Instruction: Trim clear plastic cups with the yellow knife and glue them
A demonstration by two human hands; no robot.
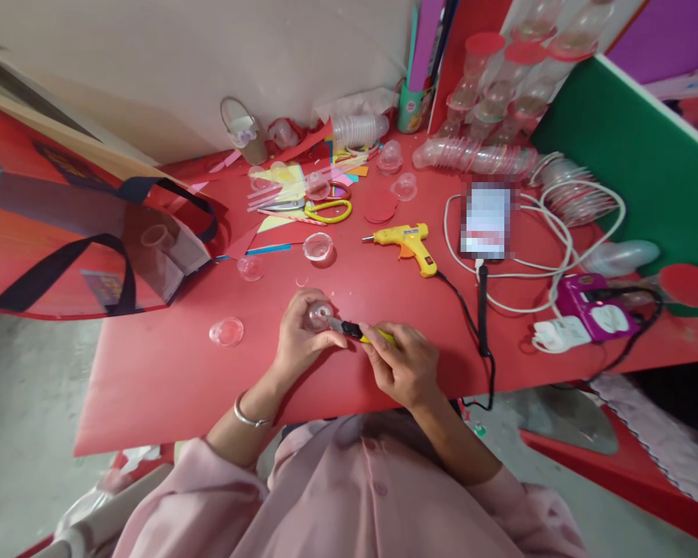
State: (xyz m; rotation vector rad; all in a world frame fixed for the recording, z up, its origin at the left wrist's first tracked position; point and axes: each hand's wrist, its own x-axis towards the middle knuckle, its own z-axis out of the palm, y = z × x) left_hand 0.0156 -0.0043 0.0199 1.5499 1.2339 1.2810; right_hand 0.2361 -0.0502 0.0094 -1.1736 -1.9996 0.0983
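Note:
My left hand (303,332) is wrapped round a small clear plastic dome lid (319,313) with a hole in its top, held just above the red table. In my right hand (404,360) is a yellow and black utility knife (352,331), gripped by its handle. The blade points left and meets the lid close to the hole; whether it has gone into the plastic I cannot tell. More clear lids, one (226,332) to the left and another (250,268) further back, lie on the table. Beyond my hands sits a clear plastic ring (318,246).
A yellow glue gun (404,242) lies right of centre, its black cord trailing forward. Scissors (314,208) rest among paper scraps. A phone (487,221), white cable and purple power adapter (602,306) occupy the right. A red bag (63,232) stands left; stacked plastic cups (477,157) lie behind.

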